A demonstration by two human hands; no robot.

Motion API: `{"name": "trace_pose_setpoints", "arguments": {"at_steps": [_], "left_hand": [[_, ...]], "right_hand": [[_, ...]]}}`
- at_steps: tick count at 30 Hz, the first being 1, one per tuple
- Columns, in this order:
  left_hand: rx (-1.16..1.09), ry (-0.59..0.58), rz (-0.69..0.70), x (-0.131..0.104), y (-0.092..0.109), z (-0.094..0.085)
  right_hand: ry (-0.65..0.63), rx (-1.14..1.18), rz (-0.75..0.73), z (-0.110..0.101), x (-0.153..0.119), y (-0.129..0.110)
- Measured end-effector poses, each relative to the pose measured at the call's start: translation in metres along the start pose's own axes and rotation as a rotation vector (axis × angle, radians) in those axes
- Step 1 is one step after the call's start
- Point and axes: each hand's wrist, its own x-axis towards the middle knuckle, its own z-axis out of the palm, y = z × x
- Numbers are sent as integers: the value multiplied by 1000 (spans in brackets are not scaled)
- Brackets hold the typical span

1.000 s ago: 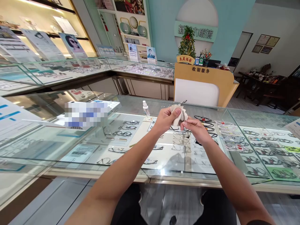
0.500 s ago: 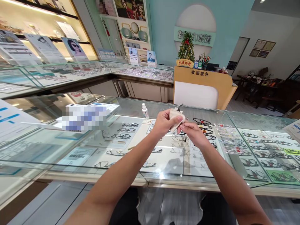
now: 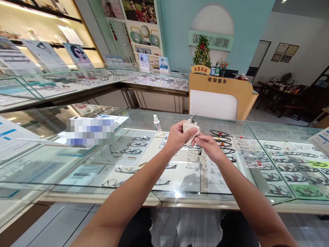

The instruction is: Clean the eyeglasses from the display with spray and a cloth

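Note:
My left hand (image 3: 177, 136) is closed around a cream cloth (image 3: 189, 133), its thumb pressed on the front. A dark, thin end of a pair of eyeglasses (image 3: 192, 119) pokes out above the cloth; the folds and my fingers hide most of the rest. At the cloth's lower right edge, the fingers of my right hand (image 3: 208, 145) are pinched together on the eyeglasses, though the exact part they grip is hidden. Both hands are above the glass display counter (image 3: 144, 120). Beyond my left hand a small white bottle (image 3: 157, 124) stands upright on the glass.
Rows of eyeglass frames (image 3: 135, 151) lie inside the counter, more (image 3: 285, 168) to the right. A partly blurred white box-like item (image 3: 89, 130) sits at the left on top. Past the counter stand a wooden cashier desk (image 3: 246, 94) and further display cases (image 3: 89, 80).
The view has shifted slightly, so the surroundings sit a little further left. My hands stay together at the cloth, with only a small shift of the cloth and fingers.

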Motion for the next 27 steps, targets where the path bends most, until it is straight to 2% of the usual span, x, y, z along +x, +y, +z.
{"name": "trace_pose_setpoints", "arguments": {"at_steps": [4, 8, 11, 16, 23, 25, 27], "left_hand": [[-22, -60, 16, 5, 0, -6], [-109, -113, -51, 8, 3, -5], [-139, -103, -61, 4, 4, 0], [-77, -57, -75, 1, -1, 0], [-106, 224, 12, 20, -10, -15], [3, 311, 21, 27, -11, -27], [256, 374, 11, 32, -13, -41]], "right_hand": [[48, -64, -5, -5, -2, -1], [71, 0, -23, -8, -1, 0], [36, 32, -34, -4, -1, -1], [-21, -67, -12, 4, -3, -5], [44, -124, -42, -8, -2, -7], [69, -129, -39, -13, -1, -7], [95, -123, -54, -19, 0, -7]]}}
